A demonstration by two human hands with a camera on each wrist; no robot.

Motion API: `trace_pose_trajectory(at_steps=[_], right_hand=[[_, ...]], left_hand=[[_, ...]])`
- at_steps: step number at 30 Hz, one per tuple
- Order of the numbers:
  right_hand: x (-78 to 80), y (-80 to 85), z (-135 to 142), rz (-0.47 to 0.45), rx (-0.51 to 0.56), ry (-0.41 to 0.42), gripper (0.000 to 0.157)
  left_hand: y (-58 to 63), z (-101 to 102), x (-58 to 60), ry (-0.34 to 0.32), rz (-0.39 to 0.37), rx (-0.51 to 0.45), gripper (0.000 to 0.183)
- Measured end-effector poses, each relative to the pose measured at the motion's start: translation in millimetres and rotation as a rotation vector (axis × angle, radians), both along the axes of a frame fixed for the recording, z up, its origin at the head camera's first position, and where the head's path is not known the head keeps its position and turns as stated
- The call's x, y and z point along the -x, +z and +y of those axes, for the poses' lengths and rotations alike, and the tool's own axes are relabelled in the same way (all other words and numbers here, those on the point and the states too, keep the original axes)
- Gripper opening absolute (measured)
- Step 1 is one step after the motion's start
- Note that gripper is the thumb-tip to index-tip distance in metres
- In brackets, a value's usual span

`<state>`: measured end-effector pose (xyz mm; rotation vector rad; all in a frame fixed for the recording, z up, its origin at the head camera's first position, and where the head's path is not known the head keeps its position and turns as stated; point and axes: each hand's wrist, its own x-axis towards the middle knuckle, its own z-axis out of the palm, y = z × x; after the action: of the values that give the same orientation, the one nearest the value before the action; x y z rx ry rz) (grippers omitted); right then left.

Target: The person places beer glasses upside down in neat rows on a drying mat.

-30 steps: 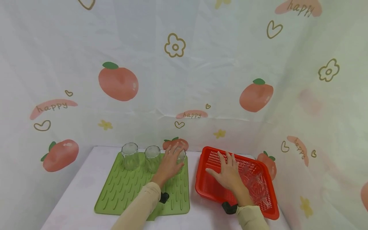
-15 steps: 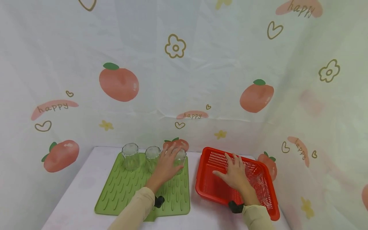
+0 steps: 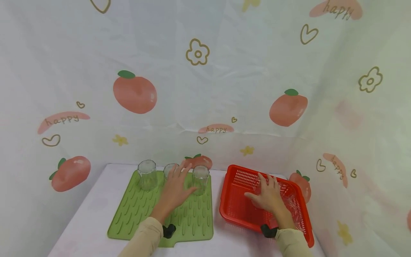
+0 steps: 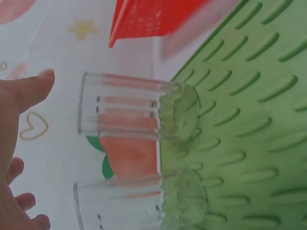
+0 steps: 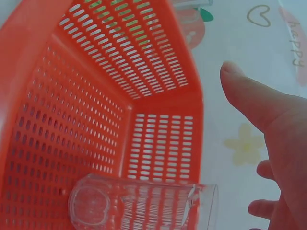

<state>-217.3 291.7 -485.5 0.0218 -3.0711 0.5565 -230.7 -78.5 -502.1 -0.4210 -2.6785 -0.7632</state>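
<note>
My left hand (image 3: pixel 173 191) hovers over the green ridged mat, thumb spread from the fingers, holding nothing. It partly hides the middle glass (image 3: pixel 170 168). Clear glasses also stand upright at the mat's back left (image 3: pixel 147 175) and to the right of my thumb, where the right-hand glass (image 3: pixel 201 181) is in full sight. The left wrist view has that glass (image 4: pixel 129 108) apart from my thumb. Over the red basket (image 3: pixel 223 200), my right hand (image 3: pixel 270 195) reaches with fingers spread. A clear glass (image 5: pixel 139 203) stands inside the basket, below my fingers in the right wrist view.
More clear glasses (image 3: pixel 293 205) lie together in the basket's right part, partly behind my right arm. The green mat (image 3: pixel 196 225) lies left of the basket on a white-covered table (image 3: pixel 86 214). A fruit-print curtain (image 3: pixel 218 89) closes off the back and sides.
My left hand has drawn left and back from the right-hand glass, which now shows fully. My right hand has moved rightward over the basket, toward the glasses in it.
</note>
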Motion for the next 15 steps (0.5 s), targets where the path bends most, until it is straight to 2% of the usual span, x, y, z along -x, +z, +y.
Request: trace_pose_trajectory(at_steps=[7,11,15], right_hand=[[3.4,0.0,3,-0.028,0.01,-0.007,0.111],[5.7,-1.9,5,-0.05,0.004,-0.007,0.113],[9.7,-2.9,8,-0.074,-0.017,-0.006,0.116]], left_hand=[[-8.5,-19,-5.4,0.038,0.031,-0.016,0.095],[-11.2,-32,-11.4,0.076,-0.002,-0.052,0.094],[-13.0,-46,-15.2,0.115,-0.004,-0.075,0.096]])
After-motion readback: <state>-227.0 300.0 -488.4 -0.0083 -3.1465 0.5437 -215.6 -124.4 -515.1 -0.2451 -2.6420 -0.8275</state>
